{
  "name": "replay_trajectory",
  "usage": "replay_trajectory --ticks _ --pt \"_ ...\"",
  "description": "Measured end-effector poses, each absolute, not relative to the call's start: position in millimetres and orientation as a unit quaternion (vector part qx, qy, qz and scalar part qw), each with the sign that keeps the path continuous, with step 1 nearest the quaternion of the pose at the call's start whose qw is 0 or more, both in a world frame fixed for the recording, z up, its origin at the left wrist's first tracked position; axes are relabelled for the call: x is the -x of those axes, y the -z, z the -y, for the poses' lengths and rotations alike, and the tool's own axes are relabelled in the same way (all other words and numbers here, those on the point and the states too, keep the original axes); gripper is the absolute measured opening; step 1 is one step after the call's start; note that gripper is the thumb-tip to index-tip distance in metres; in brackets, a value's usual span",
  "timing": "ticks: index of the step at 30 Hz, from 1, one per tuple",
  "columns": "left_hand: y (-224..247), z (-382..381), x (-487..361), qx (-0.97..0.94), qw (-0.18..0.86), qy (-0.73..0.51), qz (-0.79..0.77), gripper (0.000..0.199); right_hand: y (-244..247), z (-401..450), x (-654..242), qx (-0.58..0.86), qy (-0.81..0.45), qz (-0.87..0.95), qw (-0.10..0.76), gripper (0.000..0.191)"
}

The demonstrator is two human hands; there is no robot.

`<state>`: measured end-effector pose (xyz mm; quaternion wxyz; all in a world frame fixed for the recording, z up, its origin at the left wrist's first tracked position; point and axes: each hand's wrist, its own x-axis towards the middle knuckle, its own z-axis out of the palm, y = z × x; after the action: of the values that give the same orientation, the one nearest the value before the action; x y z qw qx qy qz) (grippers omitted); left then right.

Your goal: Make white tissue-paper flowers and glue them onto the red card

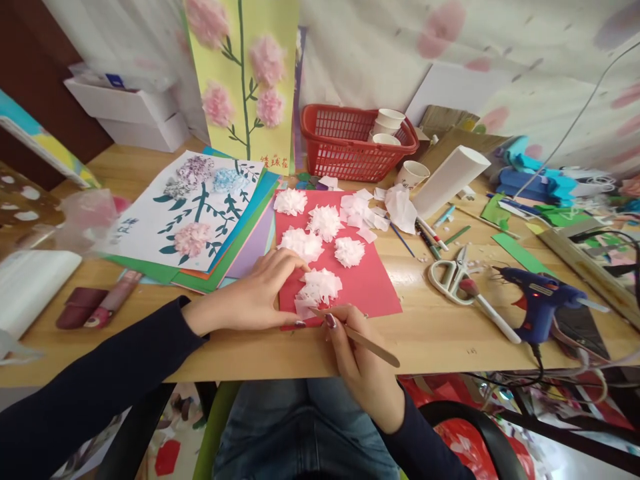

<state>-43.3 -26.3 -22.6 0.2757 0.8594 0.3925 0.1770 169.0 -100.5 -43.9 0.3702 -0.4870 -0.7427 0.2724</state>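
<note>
A red paper sheet (373,280) lies in front of me with several fluffy white tissue-paper flowers on it. My left hand (250,291) rests at its left edge. The thumb and fingers are spread around the nearest white flower (320,285), whose lower edge has a loose tissue piece (304,308). In my right hand (357,347) is a slim brown stick-like tool (373,345), wide and rounded at one end and tapering at the other. Its narrow tip meets that loose tissue. Whether the tool is a stick or tweezers I cannot tell.
Left stand stacked coloured papers under a flower picture (145,227). A red basket (345,160) with paper cups is behind. Loose tissue pieces (357,210), scissors (453,277), a white-handled brush (493,313) and a blue glue gun (540,300) with its cord lie right.
</note>
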Motion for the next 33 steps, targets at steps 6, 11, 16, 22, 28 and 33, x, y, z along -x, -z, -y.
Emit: replay_trajectory --ticks 6,11,16,22,28,33 --pt "31 21 48 -0.887 0.239 -0.149 -0.365 0.073 45 102 -169 0.477 -0.239 0.775 0.340 0.015" --pt "31 21 49 -0.889 0.241 -0.151 -0.358 0.074 45 102 -166 0.465 -0.191 0.807 0.309 0.018" --pt "30 22 49 -0.888 0.245 -0.126 -0.368 0.074 43 100 -161 0.467 -0.169 0.813 0.306 0.018" --pt "30 22 49 -0.890 0.243 -0.129 -0.363 0.071 43 99 -160 0.477 -0.201 0.792 0.324 0.018" --pt "32 21 50 -0.880 0.260 -0.124 -0.378 0.076 48 110 -172 0.527 -0.302 0.669 0.429 0.018" --pt "27 24 49 -0.872 0.271 -0.112 -0.391 0.076 54 115 -188 0.548 -0.332 0.590 0.491 0.019"
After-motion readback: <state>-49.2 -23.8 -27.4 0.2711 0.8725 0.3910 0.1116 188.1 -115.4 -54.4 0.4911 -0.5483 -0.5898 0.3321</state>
